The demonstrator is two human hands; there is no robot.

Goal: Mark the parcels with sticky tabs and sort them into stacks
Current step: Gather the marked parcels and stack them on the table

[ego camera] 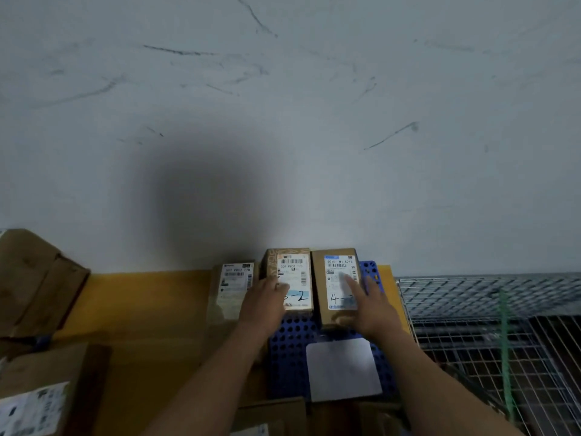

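While my right hand (371, 306) is pressing straight fingers (352, 284) on the parcel (334, 316) beneath, probably smoothing its tab (338, 299), my left hand (264, 305) is steadying the neighbour (294, 272), curl unclear.

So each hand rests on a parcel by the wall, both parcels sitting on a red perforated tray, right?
No, the perforated tray is blue, not red, per the head view. The left hand rests on the middle parcel, the right hand on the right parcel.

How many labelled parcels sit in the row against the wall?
3. The left parcel lies on the yellow surface; the middle parcel is under the left hand; the right parcel is under the right hand. More boxes at the frame's edges are partly cut off.
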